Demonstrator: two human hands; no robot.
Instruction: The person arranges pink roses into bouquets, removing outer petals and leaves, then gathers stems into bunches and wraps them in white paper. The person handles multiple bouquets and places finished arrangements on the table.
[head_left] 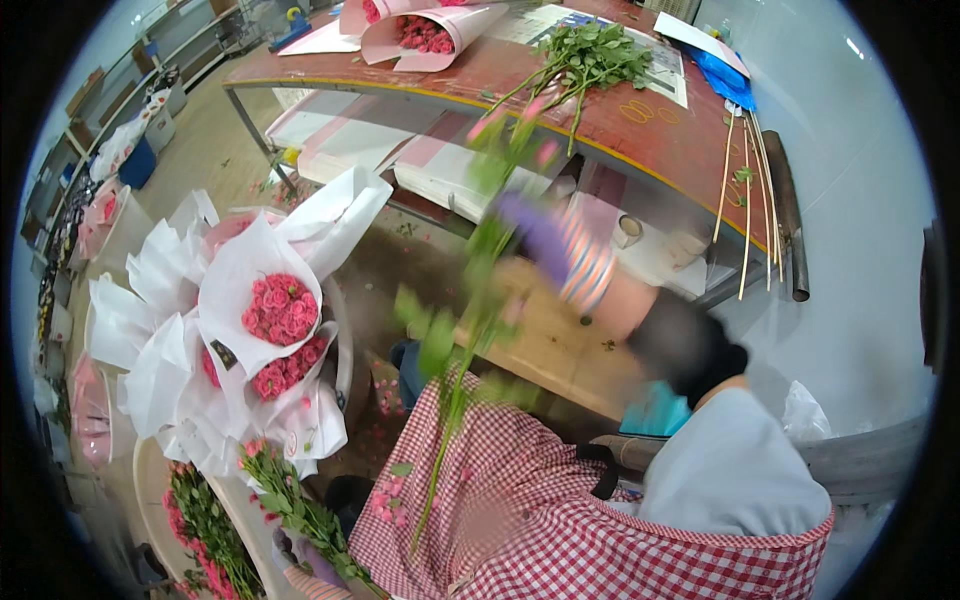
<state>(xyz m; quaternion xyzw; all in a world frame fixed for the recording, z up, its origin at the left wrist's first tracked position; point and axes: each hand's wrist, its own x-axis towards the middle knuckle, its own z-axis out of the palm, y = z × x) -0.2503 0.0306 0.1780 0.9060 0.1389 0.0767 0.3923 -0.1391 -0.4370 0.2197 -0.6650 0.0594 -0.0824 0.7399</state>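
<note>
My right hand (535, 232), in a purple glove with a striped cuff, is smeared by motion in front of the table. Its fingers are closed round a long-stemmed pink rose (480, 290), whose blurred leafy stem hangs down over my checked apron (560, 510). Low at the left, my left hand (312, 562), also purple-gloved, is partly hidden and closed round a bunch of pink roses (300, 505) with green stems. Loose pink petals (392, 500) and a leaf lie on the apron.
White-wrapped bouquets (265, 310) stand at my left, above a tub (150, 480) of more roses. On the red table (690, 150) are leafy stems (595, 55), wrapped roses (425, 40) and rubber bands (650, 110). Thin sticks (748, 200) lean at its right end. A wooden board (550, 340) lies below.
</note>
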